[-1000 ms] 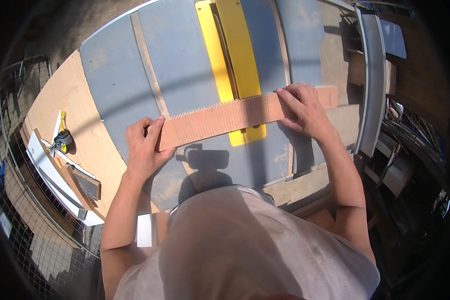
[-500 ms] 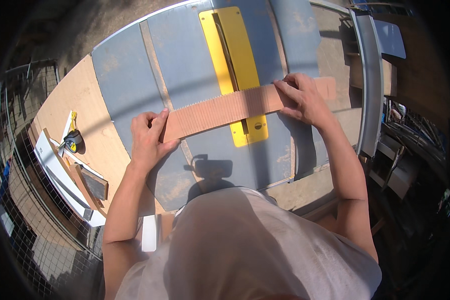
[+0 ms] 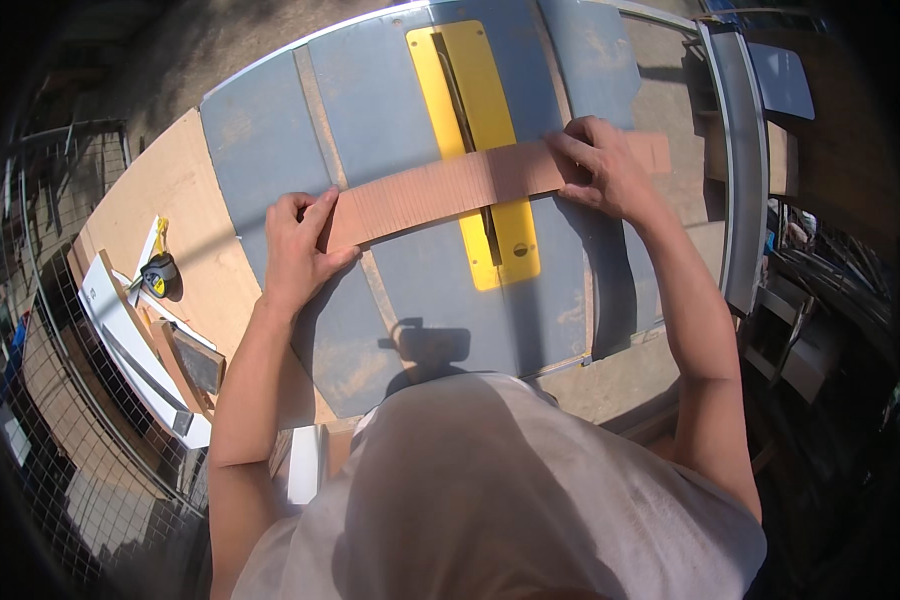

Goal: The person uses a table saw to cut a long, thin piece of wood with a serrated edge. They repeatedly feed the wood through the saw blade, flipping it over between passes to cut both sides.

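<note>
A long, thin wooden strip (image 3: 425,197), reddish-brown and scored with many close parallel lines across its face, lies crosswise over the table saw. My left hand (image 3: 298,245) pinches its left end between thumb and fingers. Toward the right end, my right hand (image 3: 605,170) grips the strip the same way, with a length of it sticking out beyond. Beneath the strip is the saw's yellow throat plate (image 3: 488,95), whose dark slot shows above and below the wood. Any blade under the strip is hidden.
Around the plate spreads the grey saw table (image 3: 370,105) with its grooves. At left, a plywood board (image 3: 160,180) carries a tape measure (image 3: 157,275), wooden pieces and white strips. A metal fence rail (image 3: 738,170) stands at right. Wire mesh (image 3: 100,470) runs along the left.
Both hands have shifted slightly away from me with the strip, which now sits farther up the throat plate. The grips look the same.
</note>
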Available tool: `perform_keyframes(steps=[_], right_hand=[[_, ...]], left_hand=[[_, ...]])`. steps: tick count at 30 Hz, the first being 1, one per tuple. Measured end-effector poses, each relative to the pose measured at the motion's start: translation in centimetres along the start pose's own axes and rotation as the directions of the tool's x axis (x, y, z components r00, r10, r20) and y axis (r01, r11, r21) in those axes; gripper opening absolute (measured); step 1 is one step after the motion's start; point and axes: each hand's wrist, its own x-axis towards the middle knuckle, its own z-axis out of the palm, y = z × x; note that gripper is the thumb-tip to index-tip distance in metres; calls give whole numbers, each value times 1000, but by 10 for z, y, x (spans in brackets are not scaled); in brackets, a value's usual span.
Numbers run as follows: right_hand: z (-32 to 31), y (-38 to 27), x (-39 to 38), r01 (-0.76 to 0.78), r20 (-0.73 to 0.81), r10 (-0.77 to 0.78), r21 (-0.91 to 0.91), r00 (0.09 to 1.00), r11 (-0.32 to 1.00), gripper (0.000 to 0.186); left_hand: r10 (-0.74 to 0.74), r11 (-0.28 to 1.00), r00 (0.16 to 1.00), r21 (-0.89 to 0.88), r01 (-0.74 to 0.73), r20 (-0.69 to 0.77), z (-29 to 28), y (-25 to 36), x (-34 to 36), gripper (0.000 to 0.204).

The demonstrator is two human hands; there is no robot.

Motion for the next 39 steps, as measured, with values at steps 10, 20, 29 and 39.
perform_keyframes(steps=[10,20,29,39], right_hand=[[-7,2,22,-26,-51,26,2,998,1000,80],[-8,9,43,-74,-45,73,-7,996,997,76],[-15,15,72,-92,-79,100,94,992,991,75],[-58,15,111,-72,-35,70,-42,997,997,73]], left_hand=[[-80,997,997,-15,79,-20,-8,2,23,83],[-154,988,988,23,153,20,-13,-3,40,81],[-183,983,983,11,183,32,-20,-16,69,80],[-81,993,997,89,79,19,-65,-29,110,70]])
